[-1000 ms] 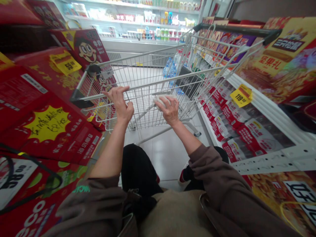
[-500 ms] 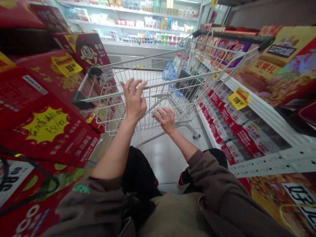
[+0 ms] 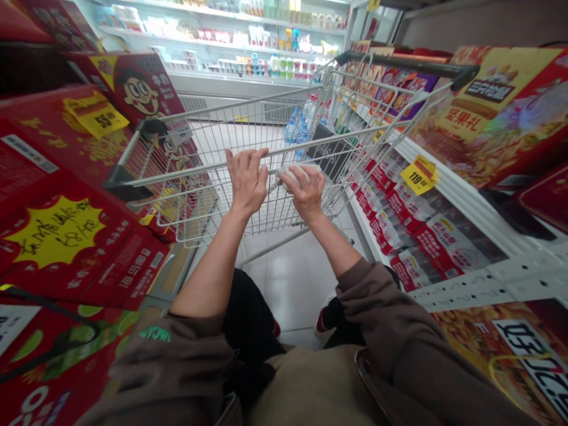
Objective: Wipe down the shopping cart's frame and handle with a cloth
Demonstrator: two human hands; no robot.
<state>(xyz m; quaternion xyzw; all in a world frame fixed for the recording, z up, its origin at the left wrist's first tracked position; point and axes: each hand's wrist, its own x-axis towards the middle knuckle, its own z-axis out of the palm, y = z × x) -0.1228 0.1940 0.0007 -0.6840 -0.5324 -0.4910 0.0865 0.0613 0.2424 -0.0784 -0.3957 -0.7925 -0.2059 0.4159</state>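
Note:
A wire shopping cart [image 3: 199,171] stands sideways across the aisle in front of me. My left hand [image 3: 248,183] is at its near top rail, fingers bent over the wire and closed on it. Just right of it, my right hand [image 3: 306,192] grips a crumpled whitish cloth [image 3: 286,171], pressed against the cart's side a little below the rail. The fingers cover part of the cloth. A dark sign panel [image 3: 326,145] with white lettering shows through the mesh on the right.
Red gift boxes [image 3: 66,278] are stacked close on the left. On the right, a white shelf [image 3: 448,207] holds boxed nuts [image 3: 483,112] and red-and-white bottle packs [image 3: 412,213]. A lit refrigerated case [image 3: 231,41] spans the back. Water bottles [image 3: 297,127] stand beyond the cart.
My right hand has moved up the cart's side with the cloth, nearer the rail. My left hand's spread, raised fingers have come down onto the rail. The view has shifted slightly right.

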